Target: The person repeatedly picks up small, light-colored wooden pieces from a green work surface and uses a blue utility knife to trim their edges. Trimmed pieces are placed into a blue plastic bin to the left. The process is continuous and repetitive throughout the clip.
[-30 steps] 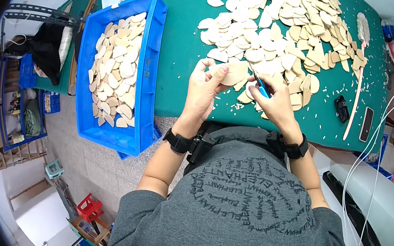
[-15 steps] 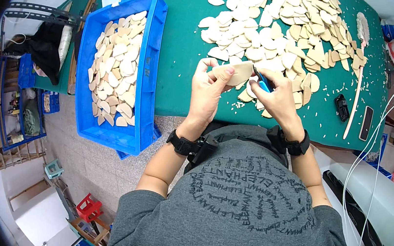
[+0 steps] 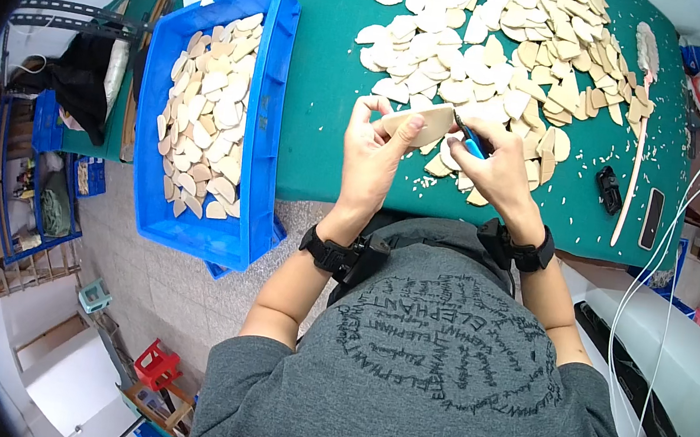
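Between the thumb and fingers of my left hand (image 3: 367, 164) is a flat, cream-coloured piece (image 3: 436, 126) with a rounded edge, held tilted above the table. My right hand (image 3: 500, 171) is closed around blue-handled cutting pliers (image 3: 475, 143). The jaws of the pliers are at the right end of the piece; whether they touch it I cannot tell. Just beyond both hands spreads a large heap of similar flat pieces (image 3: 426, 58). To the left, a blue plastic crate (image 3: 268, 134) holds many more of them.
Small pale scraps dot the green tabletop (image 3: 323, 84). On the right lie a long stick with a fluffy head (image 3: 634, 157), a small black object (image 3: 608, 190) and a phone (image 3: 651, 219). White cables (image 3: 670, 232) hang at the right. A red stool (image 3: 157, 363) stands lower left.
The left hand has tipped the piece slightly, its right end now higher. The pliers remain close to that end, with the right hand shifted slightly right.
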Demonstrator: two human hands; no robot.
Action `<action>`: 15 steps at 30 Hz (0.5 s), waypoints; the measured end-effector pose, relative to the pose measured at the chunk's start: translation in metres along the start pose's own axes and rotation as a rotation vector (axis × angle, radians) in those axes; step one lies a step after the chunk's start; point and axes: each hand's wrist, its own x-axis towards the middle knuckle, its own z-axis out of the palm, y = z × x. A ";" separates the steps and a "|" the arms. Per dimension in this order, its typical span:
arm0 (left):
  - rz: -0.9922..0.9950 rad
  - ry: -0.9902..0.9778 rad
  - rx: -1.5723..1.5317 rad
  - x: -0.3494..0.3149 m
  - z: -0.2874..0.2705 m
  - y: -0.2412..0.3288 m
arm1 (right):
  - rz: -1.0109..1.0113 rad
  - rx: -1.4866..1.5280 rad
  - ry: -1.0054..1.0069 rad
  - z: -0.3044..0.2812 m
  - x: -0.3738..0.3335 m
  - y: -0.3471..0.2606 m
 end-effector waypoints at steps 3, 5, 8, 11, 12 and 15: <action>0.026 -0.036 0.040 0.001 -0.005 -0.004 | 0.011 0.035 -0.003 0.001 -0.001 0.002; 0.013 -0.023 0.010 0.001 -0.002 -0.001 | 0.020 0.050 -0.009 0.001 -0.001 0.002; 0.000 -0.007 -0.002 0.001 -0.001 0.003 | 0.119 0.090 -0.062 0.000 -0.002 -0.001; -0.031 0.008 -0.002 0.000 -0.007 -0.001 | 0.120 0.135 -0.058 0.006 -0.002 0.001; -0.046 0.012 -0.003 0.000 -0.009 -0.003 | 0.138 0.166 -0.051 0.007 -0.001 0.003; -0.027 0.100 -0.034 -0.001 -0.020 0.003 | 0.178 0.222 -0.034 0.008 0.001 0.007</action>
